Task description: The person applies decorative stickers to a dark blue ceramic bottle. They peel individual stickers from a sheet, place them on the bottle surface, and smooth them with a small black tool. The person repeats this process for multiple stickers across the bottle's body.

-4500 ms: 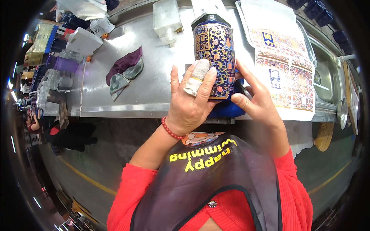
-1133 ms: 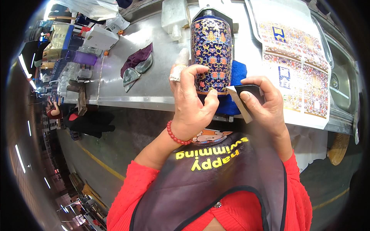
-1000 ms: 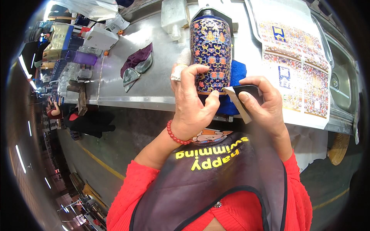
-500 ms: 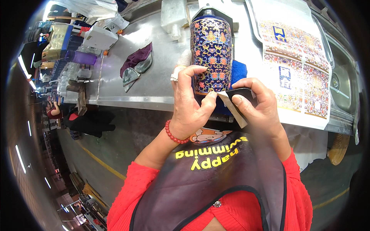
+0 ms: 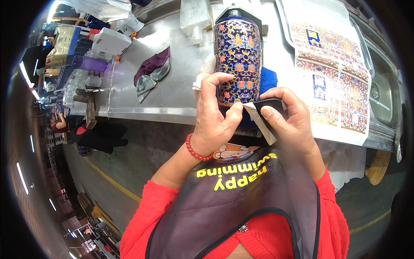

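A dark blue bottle (image 5: 238, 52) with a colourful floral pattern lies on the metal table, its neck pointing away from me. My left hand (image 5: 215, 118) is closed around its near end, index finger and thumb on the patterned side; a whitish wrap covers another finger. Between the thumb and fingers of my right hand (image 5: 295, 123) is a flat black piece with a grey-beige strip (image 5: 261, 123) along its edge. Its tip meets the bottle's near rim beside my left thumb. A blue cloth (image 5: 268, 80) shows to the right of the bottle.
Printed patterned sheets (image 5: 332, 101) lie at the right, before a metal sink (image 5: 383, 97). Left of the bottle rests a purple and grey cloth (image 5: 153, 71). A clear container (image 5: 195, 17) stands behind. Bottles and boxes, including a purple bottle (image 5: 92, 64), crowd the far left.
The bottle has shifted very slightly to the right, with my left hand moving along. My right hand and the flat black piece hold almost the same place.
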